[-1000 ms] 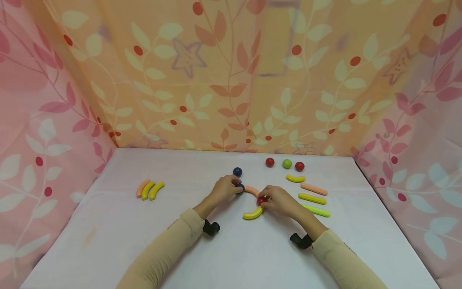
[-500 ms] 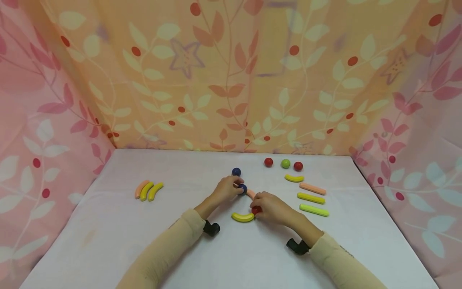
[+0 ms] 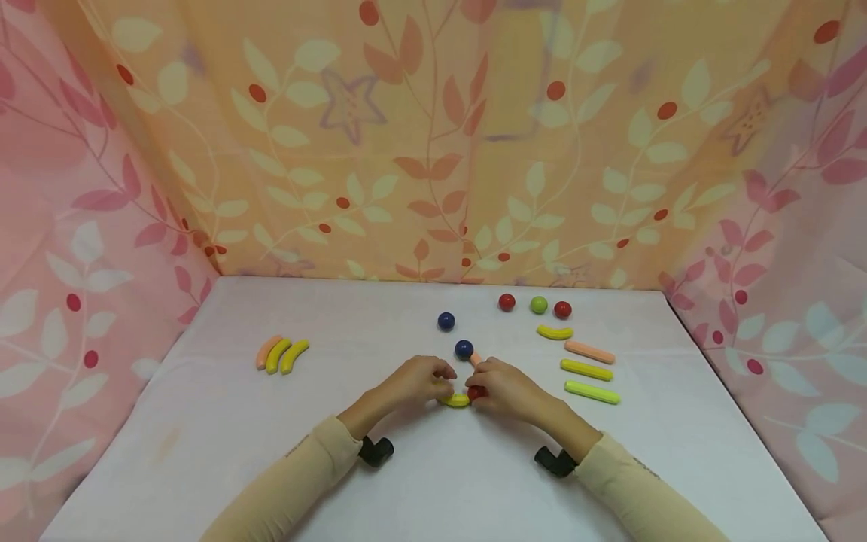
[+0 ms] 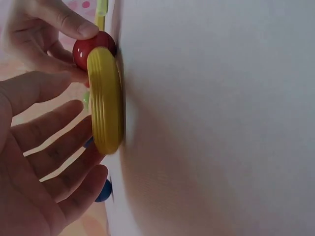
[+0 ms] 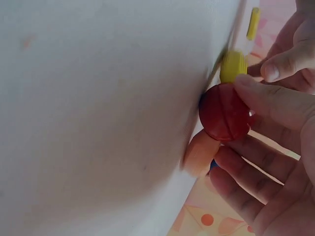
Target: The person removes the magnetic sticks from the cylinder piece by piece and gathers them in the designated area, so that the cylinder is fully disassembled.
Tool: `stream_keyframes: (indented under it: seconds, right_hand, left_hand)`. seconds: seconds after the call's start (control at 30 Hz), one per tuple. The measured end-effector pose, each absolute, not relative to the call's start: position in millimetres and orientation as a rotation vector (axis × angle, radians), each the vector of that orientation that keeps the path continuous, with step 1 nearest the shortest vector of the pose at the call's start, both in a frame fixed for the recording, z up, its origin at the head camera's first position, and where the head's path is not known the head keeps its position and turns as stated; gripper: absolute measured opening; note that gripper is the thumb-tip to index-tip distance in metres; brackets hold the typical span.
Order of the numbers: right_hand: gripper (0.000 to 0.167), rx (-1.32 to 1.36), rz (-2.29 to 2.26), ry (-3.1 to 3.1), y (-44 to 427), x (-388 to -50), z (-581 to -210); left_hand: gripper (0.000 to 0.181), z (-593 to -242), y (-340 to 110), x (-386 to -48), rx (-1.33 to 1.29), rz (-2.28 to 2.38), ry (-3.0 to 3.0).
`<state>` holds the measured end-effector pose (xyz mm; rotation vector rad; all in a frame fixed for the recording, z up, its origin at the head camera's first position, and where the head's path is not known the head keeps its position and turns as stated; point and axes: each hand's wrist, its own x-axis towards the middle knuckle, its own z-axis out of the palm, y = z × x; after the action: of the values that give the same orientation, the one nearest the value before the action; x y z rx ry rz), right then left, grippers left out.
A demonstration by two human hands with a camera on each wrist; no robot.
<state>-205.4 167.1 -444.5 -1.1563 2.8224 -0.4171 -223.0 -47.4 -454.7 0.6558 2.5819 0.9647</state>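
Note:
My right hand point(image 3: 509, 388) pinches a red ball point(image 5: 225, 112) between thumb and fingers, on the table in front of me. One end of a curved yellow stick point(image 4: 106, 103) meets this ball, and a curved orange stick point(image 5: 201, 153) meets its other side. The orange stick leads up to a dark blue ball point(image 3: 463, 348). Around the free end of the yellow stick my left hand point(image 3: 416, 380) is spread, fingers loosely bent behind it. In the left wrist view the left thumb stands apart from the stick. The right fingers partly hide the red ball in the head view.
A second blue ball point(image 3: 446, 321) lies farther back. At back right are two red balls, a green ball point(image 3: 538, 305) and a short yellow curve point(image 3: 555, 333). Straight sticks point(image 3: 586, 369) lie below them. Three curved sticks point(image 3: 281, 355) rest at left.
My left hand has let go of the blue ball and come nearer, to the curved yellow stick. The right hand has shifted the red ball left and nearer, the yellow stick turning with it.

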Motion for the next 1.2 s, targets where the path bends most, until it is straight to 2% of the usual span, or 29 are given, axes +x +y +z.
stream_keyframes:
  seconds: [0.17,0.4,0.63,1.0,1.2]
  right_hand:
    - [0.026,-1.141,-0.418,2.842,163.1,-204.6,-446.2]
    - [0.024,-1.145,-0.436,2.831,160.5,-203.5,-447.2]
    - [0.027,-1.057,-0.474,2.711,163.3,-205.6,-440.9]
    - [0.029,-1.04,-0.487,2.684,165.5,-206.1,-439.5]
    - [0.03,-1.015,-0.496,2.695,165.2,-205.8,-439.1]
  left_hand:
    - [0.029,-456.9,-45.0,-221.4,0.812,0.832,2.609]
    - [0.021,-459.0,-43.2,-219.5,0.92,0.665,2.649]
    - [0.02,-457.4,-42.9,-218.3,0.993,0.546,2.676]
    - [0.019,-456.9,-43.4,-216.8,1.014,0.495,2.695]
    - [0.018,-454.6,-52.7,-218.8,0.851,0.569,2.727]
